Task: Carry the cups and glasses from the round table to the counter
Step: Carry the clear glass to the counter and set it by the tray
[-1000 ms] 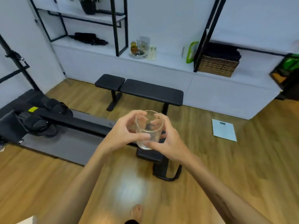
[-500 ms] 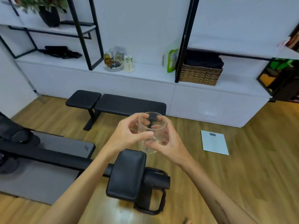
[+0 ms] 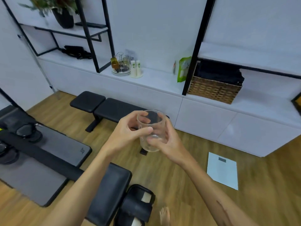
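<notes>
Clear, smooth-walled glass (image 3: 150,131), a cylindrical tumbler with a round open rim, sits upright in mid-air between both hands at the centre of my view, above the wood-grain floor (image 3: 268,185) and short of the white worktop (image 3: 156,77). I see the left hand (image 3: 126,133) wrapped round the left side of the glass, thumb across its near wall, fingers curled behind it and visible through it; its grip is closed on the glass. The right hand (image 3: 169,141) cups the lower right side, thumb pressed near the base, so that grip is also closed on the glass. I see nothing inside the tumbler.

On the worktop stands a round tray of glasses (image 3: 120,66), one amber, around a thin wire stand, and just beside it two pale cylindrical containers (image 3: 136,69). Farther right a green pouch (image 3: 184,69) leans upright next to a black metal upright, and a woven wicker basket (image 3: 213,90) holds dark folded cloth. Below the worktop a black padded bench (image 3: 104,106) lies flat, matte and rectangular. A thin pale rectangular scale (image 3: 222,170) lies flat on the floor to the right. A dark vase of foliage (image 3: 62,15) occupies the upper shelf.
</notes>
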